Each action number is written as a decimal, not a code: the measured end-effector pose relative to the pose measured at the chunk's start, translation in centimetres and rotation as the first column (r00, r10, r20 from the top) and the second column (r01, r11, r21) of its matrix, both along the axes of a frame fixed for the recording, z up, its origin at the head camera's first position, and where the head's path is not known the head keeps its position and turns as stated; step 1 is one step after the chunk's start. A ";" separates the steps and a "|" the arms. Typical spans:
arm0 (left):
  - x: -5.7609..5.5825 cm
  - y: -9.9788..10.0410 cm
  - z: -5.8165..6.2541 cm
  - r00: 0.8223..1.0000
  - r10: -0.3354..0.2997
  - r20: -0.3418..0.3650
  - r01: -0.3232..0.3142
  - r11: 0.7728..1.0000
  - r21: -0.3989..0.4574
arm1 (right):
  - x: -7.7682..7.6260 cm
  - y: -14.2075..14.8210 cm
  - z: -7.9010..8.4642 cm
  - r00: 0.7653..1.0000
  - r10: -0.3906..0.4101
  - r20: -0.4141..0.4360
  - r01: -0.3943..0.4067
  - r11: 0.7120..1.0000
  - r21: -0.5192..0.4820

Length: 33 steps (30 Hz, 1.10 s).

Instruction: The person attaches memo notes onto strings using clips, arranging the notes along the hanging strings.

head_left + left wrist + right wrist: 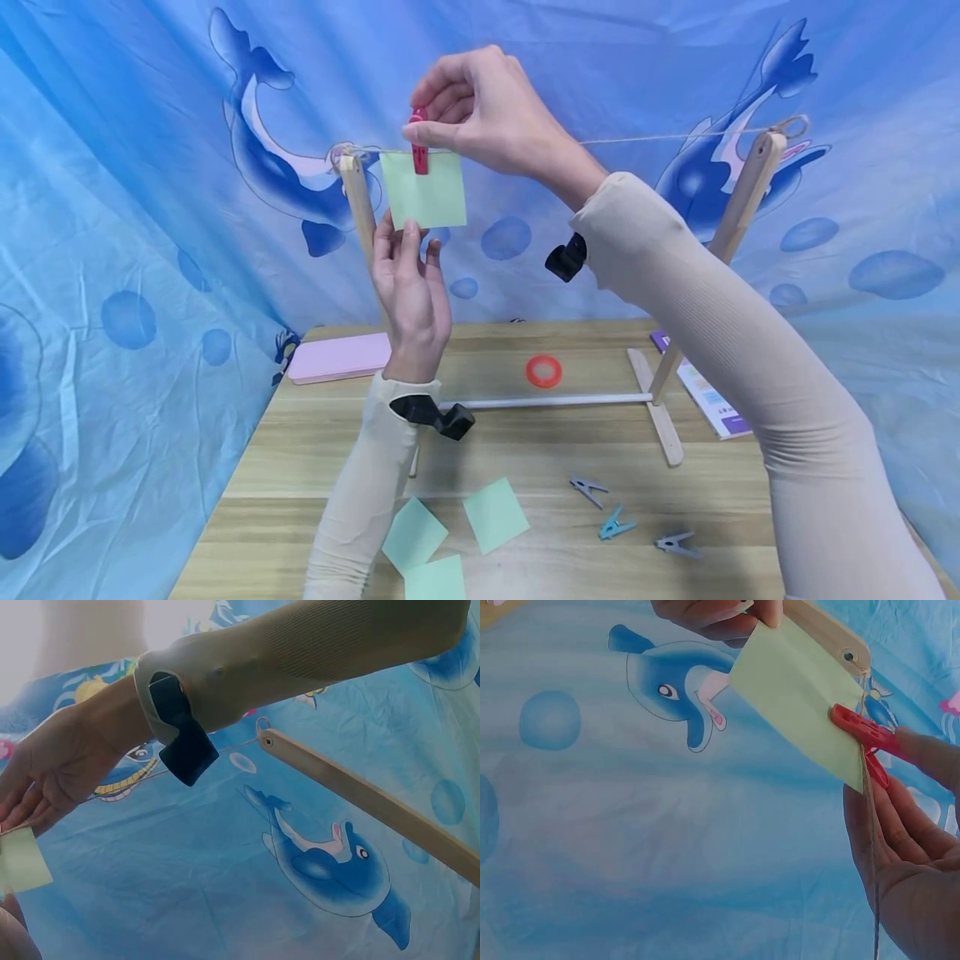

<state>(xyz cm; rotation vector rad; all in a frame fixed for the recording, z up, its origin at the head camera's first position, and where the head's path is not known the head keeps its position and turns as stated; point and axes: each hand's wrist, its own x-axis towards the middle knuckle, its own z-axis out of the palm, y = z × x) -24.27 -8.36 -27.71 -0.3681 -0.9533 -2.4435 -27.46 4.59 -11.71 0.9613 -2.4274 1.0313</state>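
Observation:
A pale green paper square [442, 193] hangs at the string [660, 137], near the left wooden post. Across its top edge sits a red clothespin [421, 158], and my right hand [498, 112] pinches the clothespin's upper end between thumb and fingers. From below, my left hand [412, 292] holds the paper's bottom edge, thumb in front and fingers behind. In the right wrist view the clothespin [866, 733] straddles paper and string, with the thumb on one handle. The left wrist view shows only a corner of the paper [26, 862].
Wooden posts [742, 200] carry the string, joined low by a white rod [555, 402]. On the table lie more green squares [497, 515], a blue clothespin [615, 525], grey clothespins [677, 544], a red tape ring [543, 371], a pink case [341, 358] and a booklet [716, 404].

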 end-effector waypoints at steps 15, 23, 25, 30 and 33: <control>0.0 -0.1 -0.8 1.000 0.008 0.001 -0.008 1.000 -0.009 | 0.3 1.1 -0.4 0.998 0.059 0.018 -0.059 0.998 -0.027; 0.2 0.0 -1.4 1.000 -0.003 -0.021 0.002 0.998 -0.058 | 1.5 3.0 -0.2 0.999 0.033 -0.038 -0.037 0.993 -0.113; 0.2 0.0 -1.6 1.000 -0.013 -0.019 0.012 0.998 -0.058 | 1.9 3.8 -0.3 0.998 0.031 -0.063 -0.040 0.990 -0.134; 0.3 -0.1 -2.4 0.999 -0.044 -0.009 0.044 0.996 -0.076 | 3.0 5.8 -0.8 0.994 0.024 -0.105 -0.045 0.978 -0.203; 0.5 -0.3 -3.0 0.998 -0.069 -0.003 0.068 0.991 -0.115 | 3.6 6.8 -1.2 0.993 0.015 -0.114 -0.043 0.968 -0.246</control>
